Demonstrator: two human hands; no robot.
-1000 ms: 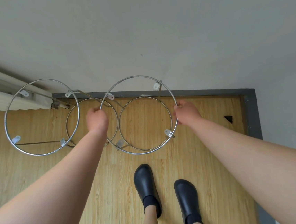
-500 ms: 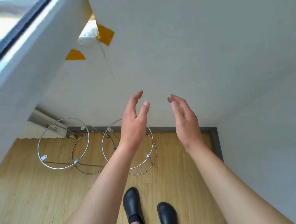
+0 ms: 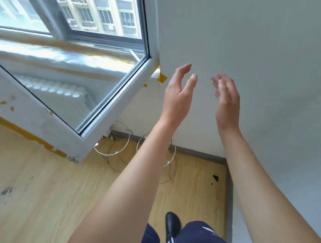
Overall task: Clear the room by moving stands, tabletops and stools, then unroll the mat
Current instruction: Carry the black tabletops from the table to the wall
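Below the raised forearms, on the wood floor (image 3: 44,191) against the wall (image 3: 266,52): two stands of thin metal rings, upright, side by side.

Left stand (image 3: 117,152): just beneath the lower corner of the open window sash (image 3: 115,106), its upper ring partly hidden by the frame.
Right stand (image 3: 168,162): beside it, toward the room corner, largely covered by the left forearm. Whether the two touch cannot be told. No hand is on either.

Left hand (image 3: 177,98): lifted in front of the wall, well above the stands, palm turned toward the other hand. Fingers spread and gently bent, thumb apart, holding nothing.
Right hand (image 3: 226,99): level with it, near but apart, palm facing the left hand. Fingers loosely bent and blurred, holding nothing.

Other items:
- grey skirting (image 3: 198,154) along the foot of the wall
- small dark triangular scrap (image 3: 215,177) on the floor near the corner
- orange tape (image 3: 162,78) at the sash's hinge corner
- white radiator (image 3: 55,92), seen through the glass
- one black shoe (image 3: 172,224) and navy shorts (image 3: 198,233) at the bottom edge
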